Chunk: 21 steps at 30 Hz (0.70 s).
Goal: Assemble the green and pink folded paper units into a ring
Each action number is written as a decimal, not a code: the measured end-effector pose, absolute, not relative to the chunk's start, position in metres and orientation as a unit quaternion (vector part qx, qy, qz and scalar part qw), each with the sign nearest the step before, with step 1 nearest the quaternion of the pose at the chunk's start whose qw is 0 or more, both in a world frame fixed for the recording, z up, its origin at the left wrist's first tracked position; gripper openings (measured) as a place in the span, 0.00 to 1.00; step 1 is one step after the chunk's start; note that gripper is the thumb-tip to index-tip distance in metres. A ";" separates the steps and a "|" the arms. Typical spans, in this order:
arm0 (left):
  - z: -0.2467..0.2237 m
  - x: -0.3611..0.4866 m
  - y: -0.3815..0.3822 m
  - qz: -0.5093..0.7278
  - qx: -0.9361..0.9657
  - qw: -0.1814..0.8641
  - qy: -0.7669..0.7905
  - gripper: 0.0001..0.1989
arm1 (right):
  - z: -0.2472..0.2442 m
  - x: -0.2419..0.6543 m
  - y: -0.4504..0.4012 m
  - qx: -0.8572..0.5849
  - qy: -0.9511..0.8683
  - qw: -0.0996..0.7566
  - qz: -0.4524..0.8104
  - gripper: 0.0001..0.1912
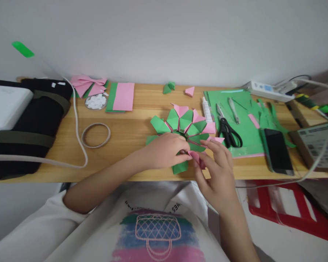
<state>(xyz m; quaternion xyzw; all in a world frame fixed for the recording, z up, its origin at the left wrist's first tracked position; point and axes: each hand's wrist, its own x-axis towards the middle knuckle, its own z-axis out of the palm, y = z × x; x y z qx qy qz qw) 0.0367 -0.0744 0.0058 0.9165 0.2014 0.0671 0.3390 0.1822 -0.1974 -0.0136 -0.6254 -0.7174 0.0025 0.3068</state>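
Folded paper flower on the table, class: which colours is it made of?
The folded paper flower is green and pink; the head view shows it best.

Scissors (228, 127) at three, tape roll (96, 146) at nine

The paper flower (186, 117) lies mid-table (133, 133), the clock's centre. Those scissors rest on paper sheets (220, 97), with the phone (277, 151) farther out, past three. The paper stack (123, 96) lies at ten; the glue bottle (207, 110) lies between one and two.

white shirt (95, 236), loose sleeve (51, 216), striped print (128, 234), bag outline (158, 227), black lettering (175, 207)
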 end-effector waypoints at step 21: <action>0.007 0.041 -0.066 0.083 0.902 0.379 0.190 0.05 | -0.013 0.183 -0.193 -0.610 -0.706 0.357 -0.036 0.06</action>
